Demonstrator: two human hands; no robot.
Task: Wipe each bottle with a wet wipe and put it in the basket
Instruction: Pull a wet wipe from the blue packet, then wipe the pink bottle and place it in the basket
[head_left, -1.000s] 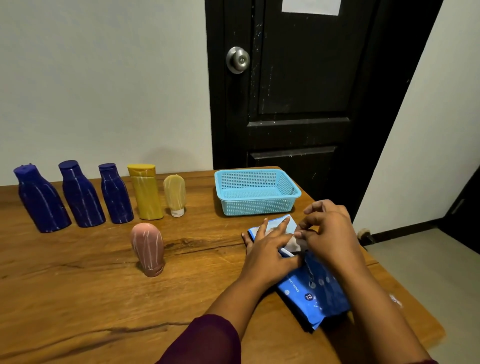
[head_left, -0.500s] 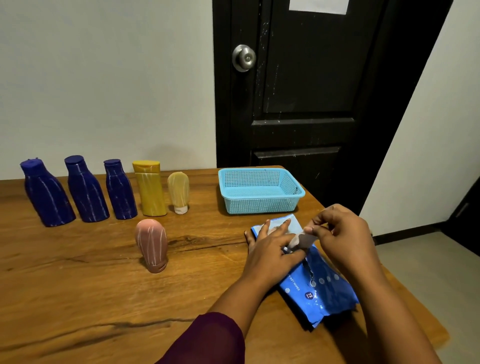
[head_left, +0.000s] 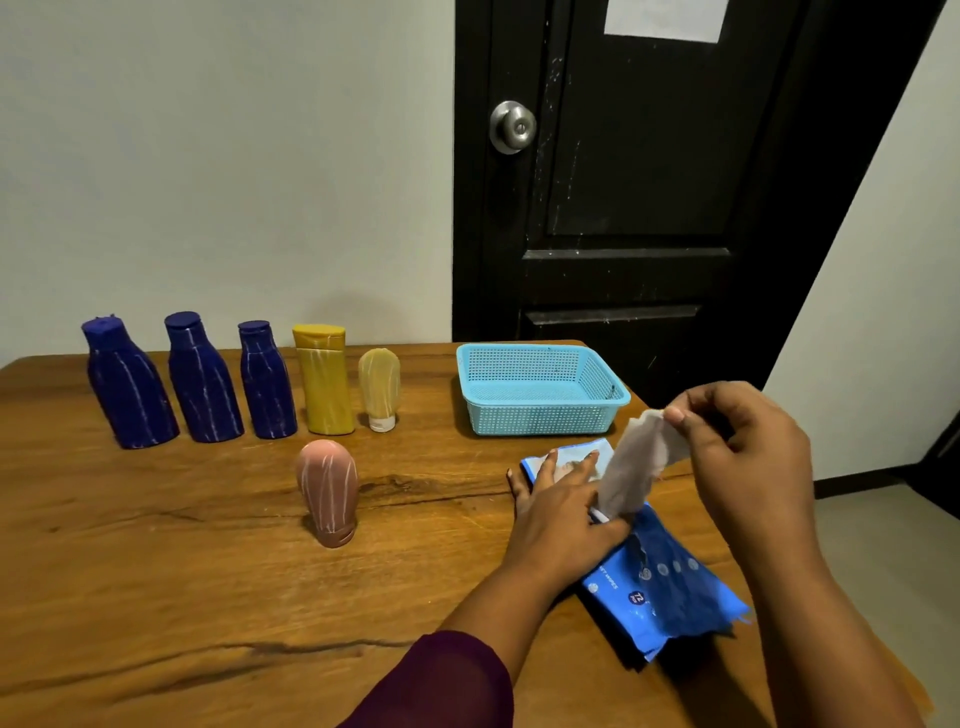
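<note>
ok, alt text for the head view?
The right hand pinches a wet wipe rising from the blue wipes pack, which the left hand presses onto the wooden table. Three blue bottles, two yellow bottles and a pink bottle stand left of the basket, none inside.

The left hand (head_left: 563, 506) lay palm down, fingers (head_left: 544, 470) straight and spread, forearm reaching forward. The right hand (head_left: 748, 447) hung higher beside it, thumb and forefinger pinching a wet wipe (head_left: 631, 467).
</note>
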